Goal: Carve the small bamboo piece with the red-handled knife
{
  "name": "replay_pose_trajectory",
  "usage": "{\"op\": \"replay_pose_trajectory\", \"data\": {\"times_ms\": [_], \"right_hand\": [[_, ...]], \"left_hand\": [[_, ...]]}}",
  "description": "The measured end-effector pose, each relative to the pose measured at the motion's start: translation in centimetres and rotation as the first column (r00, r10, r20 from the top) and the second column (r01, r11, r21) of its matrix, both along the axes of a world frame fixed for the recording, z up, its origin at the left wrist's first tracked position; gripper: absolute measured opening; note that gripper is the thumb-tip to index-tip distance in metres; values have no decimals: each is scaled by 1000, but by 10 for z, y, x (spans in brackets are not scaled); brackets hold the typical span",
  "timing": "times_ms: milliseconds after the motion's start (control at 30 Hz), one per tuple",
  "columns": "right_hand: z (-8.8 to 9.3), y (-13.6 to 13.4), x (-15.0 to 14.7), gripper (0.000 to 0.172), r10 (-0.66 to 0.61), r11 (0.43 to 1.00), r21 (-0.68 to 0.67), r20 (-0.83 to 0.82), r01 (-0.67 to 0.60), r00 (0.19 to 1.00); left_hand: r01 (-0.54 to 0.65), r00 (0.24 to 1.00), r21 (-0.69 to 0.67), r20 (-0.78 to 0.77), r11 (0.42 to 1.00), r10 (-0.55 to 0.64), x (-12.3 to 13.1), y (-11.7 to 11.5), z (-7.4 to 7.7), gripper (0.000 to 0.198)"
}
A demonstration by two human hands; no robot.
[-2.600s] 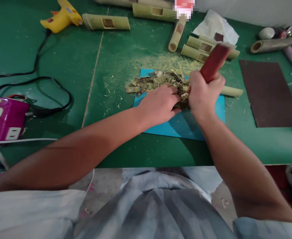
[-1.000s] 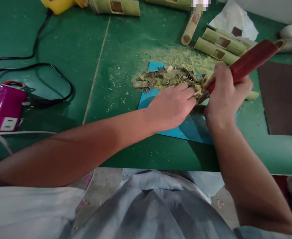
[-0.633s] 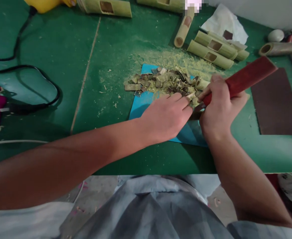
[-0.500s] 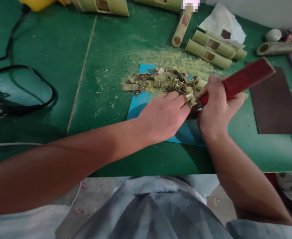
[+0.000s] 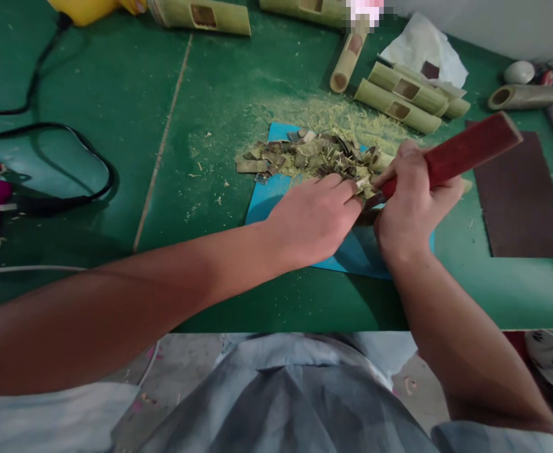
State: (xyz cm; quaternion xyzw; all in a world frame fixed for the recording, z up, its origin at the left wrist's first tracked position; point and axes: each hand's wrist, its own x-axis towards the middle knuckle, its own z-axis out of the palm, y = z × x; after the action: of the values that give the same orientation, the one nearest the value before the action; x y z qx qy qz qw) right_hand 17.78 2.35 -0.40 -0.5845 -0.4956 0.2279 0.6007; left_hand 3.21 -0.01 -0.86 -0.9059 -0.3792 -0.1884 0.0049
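My right hand (image 5: pixel 408 201) is closed round the red handle (image 5: pixel 474 151) of a cutting tool. Its dark metal blade (image 5: pixel 374 201) points down and left, close to the fingertips of my left hand (image 5: pixel 316 217). Those fingers are curled down over a bamboo piece (image 5: pixel 367 218), mostly hidden beneath both hands. Under them lies a blue sheet (image 5: pixel 269 204). A heap of bamboo chips and shavings (image 5: pixel 304 154) covers its far part, just beyond my left hand.
Cut bamboo tubes with square openings (image 5: pixel 399 110) lie at the back right, by a crumpled white tissue (image 5: pixel 424 47). A brown sheet (image 5: pixel 524 195) is on the right. Black cable (image 5: pixel 101 163) and a yellow tool (image 5: pixel 85 9) are on the left. The green table's (image 5: pixel 276 314) front edge is near my body.
The view has shifted slightly, so the table things sit a little further right and lower. My hands and the red-handled tool keep nearly the same pose.
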Motion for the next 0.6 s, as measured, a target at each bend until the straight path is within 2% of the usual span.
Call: {"op": "replay_pose_trajectory", "data": {"times_ms": [100, 267, 467, 600], "right_hand": [[0, 1, 0, 31, 10, 1000, 20, 4, -10, 1000], [-1, 2, 0, 30, 22, 997, 78, -26, -20, 999], [-2, 2, -1, 29, -14, 999, 29, -5, 15, 1000], [-1, 3, -3, 29, -30, 998, 53, -32, 32, 999]], "left_hand": [[7, 1000, -10, 14, 1000, -7, -1, 2, -1, 24], [13, 999, -16, 36, 1000, -12, -1, 3, -2, 25], [11, 1000, -18, 20, 1000, -11, -1, 2, -2, 25], [16, 999, -26, 28, 1000, -15, -2, 3, -2, 22]]}}
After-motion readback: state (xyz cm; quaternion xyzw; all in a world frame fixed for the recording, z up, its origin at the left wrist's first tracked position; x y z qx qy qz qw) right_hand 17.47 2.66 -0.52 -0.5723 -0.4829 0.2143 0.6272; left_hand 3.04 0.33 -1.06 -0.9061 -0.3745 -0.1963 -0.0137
